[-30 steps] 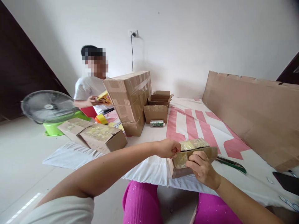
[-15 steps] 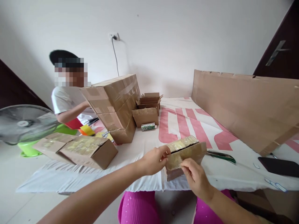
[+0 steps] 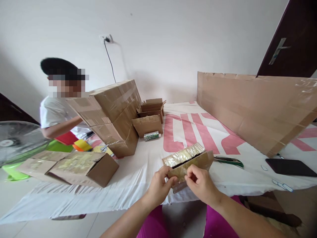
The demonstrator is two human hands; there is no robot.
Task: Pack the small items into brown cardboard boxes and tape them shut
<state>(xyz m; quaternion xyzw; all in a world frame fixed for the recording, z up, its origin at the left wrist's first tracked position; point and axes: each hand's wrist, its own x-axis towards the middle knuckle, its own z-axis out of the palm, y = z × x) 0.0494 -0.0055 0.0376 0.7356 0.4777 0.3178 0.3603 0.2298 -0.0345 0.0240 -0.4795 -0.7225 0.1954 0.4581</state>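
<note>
A small cardboard box [image 3: 206,160] with shiny tape on it lies near the front edge of the table, a dark slit running between its top and front flap. My left hand [image 3: 159,185] is closed on the left end of that flap, thumb in front and fingers over the edge. My right hand [image 3: 201,185] pinches at the front of the flap, where clear tape [image 3: 182,170] shows between the two hands. What exactly lies between the right fingertips is hidden. Just right of the box rests a green utility knife [image 3: 230,161].
Two taped boxes [image 3: 84,165] lie at the left. Behind them stands a stack of cartons [image 3: 119,115], with open boxes [image 3: 147,125] and a small green-and-white carton [image 3: 152,135] beside it. A large cardboard sheet [image 3: 247,109] and a black phone [image 3: 289,167] are at right. A co-worker [image 3: 56,112] sits far left.
My view has turned a little to the right. The left hand has come down and nearer on the flap. The right hand has drawn closer to the left one, still pinching.
</note>
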